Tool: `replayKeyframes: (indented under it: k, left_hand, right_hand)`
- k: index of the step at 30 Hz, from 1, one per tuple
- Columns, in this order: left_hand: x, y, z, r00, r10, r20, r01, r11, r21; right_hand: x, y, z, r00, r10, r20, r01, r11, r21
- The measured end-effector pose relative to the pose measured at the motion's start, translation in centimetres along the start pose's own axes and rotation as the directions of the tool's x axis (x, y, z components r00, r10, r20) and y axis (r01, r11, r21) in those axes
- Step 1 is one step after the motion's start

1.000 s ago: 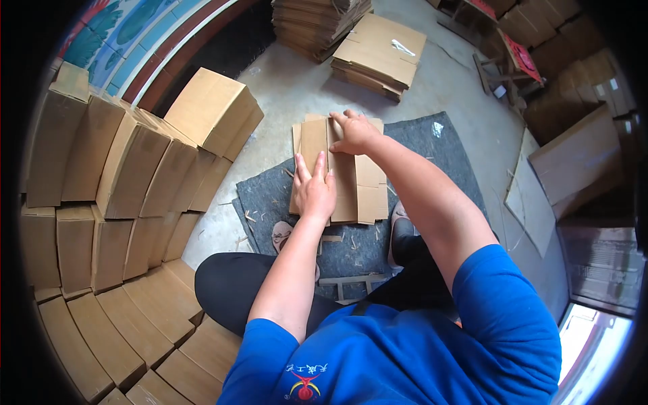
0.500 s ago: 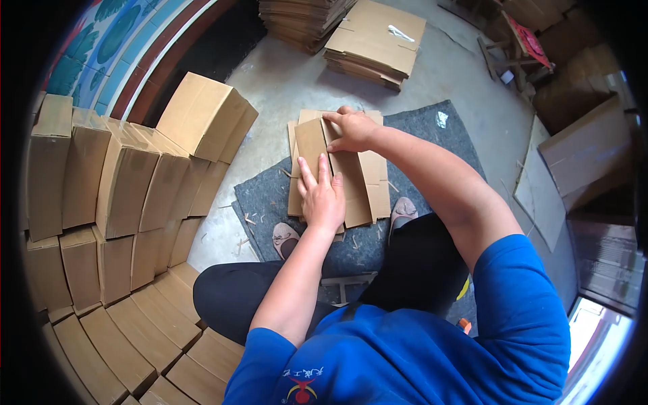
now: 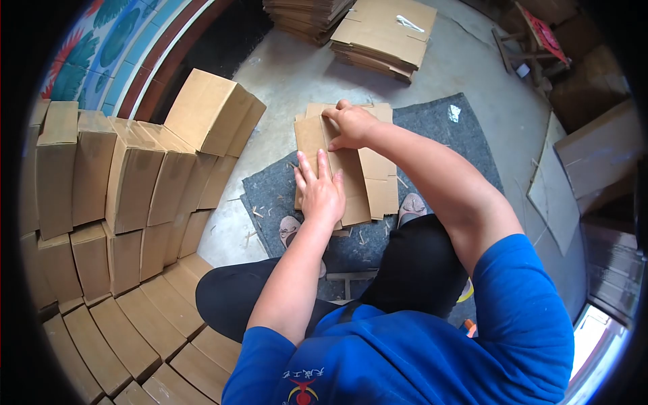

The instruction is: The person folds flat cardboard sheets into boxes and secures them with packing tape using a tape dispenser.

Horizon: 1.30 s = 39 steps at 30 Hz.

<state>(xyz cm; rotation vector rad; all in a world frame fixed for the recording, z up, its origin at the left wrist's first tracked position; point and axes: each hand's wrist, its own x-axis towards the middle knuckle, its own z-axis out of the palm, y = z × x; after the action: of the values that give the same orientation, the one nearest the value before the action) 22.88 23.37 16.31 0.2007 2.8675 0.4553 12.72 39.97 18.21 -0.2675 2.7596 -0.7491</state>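
Observation:
A folded piece of brown cardboard (image 3: pixel 349 185) lies over more flat cardboard sheets (image 3: pixel 379 172) between my feet. My left hand (image 3: pixel 320 191) rests on its near left part, palm down with the fingers spread. At the far end, my right hand (image 3: pixel 350 125) has its thumb and fingers around the upper edge of the same folded piece. The sheets lie partly on a dark grey mat (image 3: pixel 439 138).
Rows of closed cardboard boxes (image 3: pixel 138 175) are stacked on the left. Flat cardboard piles (image 3: pixel 385 30) stand beyond the mat. A wooden stool with a red top (image 3: pixel 542 34) is at the far right. Scraps (image 3: pixel 256 212) litter the mat.
The view has shifted slightly, so the surroundings sit a little differently. Both hands keep nearly the same hold on the folded cardboard, which has hardly moved relative to them.

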Motion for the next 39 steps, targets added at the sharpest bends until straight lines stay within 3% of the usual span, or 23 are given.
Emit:
replayKeyframes:
  k: [5, 9, 13, 16, 25, 28, 30, 31, 33, 34, 37, 39]
  left_hand:
    - [0.4, -0.7, 0.2, 1.000, 0.001, 0.013, -0.001, 1.000, -0.015]
    - [1.5, -2.4, 0.7, 0.991, 0.105, 0.087, -0.092, 0.985, -0.144]
    - [1.6, -2.0, 0.1, 0.985, 0.062, 0.158, -0.039, 0.988, -0.149]
    - [1.7, -2.3, 0.4, 0.987, 0.059, 0.152, -0.041, 0.992, -0.120]
    - [2.9, -1.0, -1.4, 0.926, -0.036, 0.376, 0.047, 0.999, -0.018]
    - [3.2, 0.2, -2.7, 0.904, -0.065, 0.423, 0.026, 0.995, 0.099]
    - [3.8, 1.4, -4.4, 0.807, -0.137, 0.575, -0.031, 0.962, 0.273]
    - [4.4, 2.3, -5.0, 0.806, -0.138, 0.576, -0.032, 0.961, 0.275]
    - [5.8, 3.8, -5.9, 0.646, -0.285, 0.708, -0.065, 0.904, 0.423]
    - [6.2, 3.5, -6.2, 0.649, -0.283, 0.706, -0.066, 0.904, 0.423]
    - [6.9, 3.0, -8.3, 0.543, -0.207, 0.814, -0.113, 0.942, 0.316]
    - [6.9, 2.4, -8.2, 0.585, -0.145, 0.798, -0.166, 0.942, 0.293]
  right_hand:
    - [0.2, -0.9, -0.8, 0.995, 0.054, 0.086, -0.045, 0.993, -0.105]
    - [0.7, -0.6, -0.8, 0.991, 0.056, 0.120, -0.034, 0.983, -0.179]
    - [1.6, 0.0, -0.2, 0.992, 0.012, 0.123, 0.013, 0.980, -0.197]
    - [1.5, 0.2, 0.4, 0.995, -0.010, 0.102, 0.028, 0.983, -0.181]
    - [0.9, -0.1, -0.1, 0.995, 0.025, 0.093, -0.010, 0.987, -0.163]
    - [0.5, -0.1, -0.1, 0.996, 0.020, 0.083, -0.006, 0.986, -0.168]
    - [0.3, -0.2, -0.2, 0.997, 0.007, 0.076, 0.007, 0.984, -0.180]
    - [0.3, -0.1, 0.0, 0.998, 0.009, 0.063, 0.002, 0.984, -0.180]
    - [0.5, 0.0, 0.3, 0.999, 0.009, 0.050, 0.000, 0.984, -0.181]
    - [0.5, 0.1, 0.4, 0.999, 0.002, 0.034, 0.004, 0.985, -0.171]
    - [0.7, -0.1, 0.2, 0.999, 0.018, 0.047, -0.011, 0.988, -0.155]
    - [0.7, -0.4, -0.2, 0.996, 0.035, 0.081, -0.022, 0.989, -0.147]
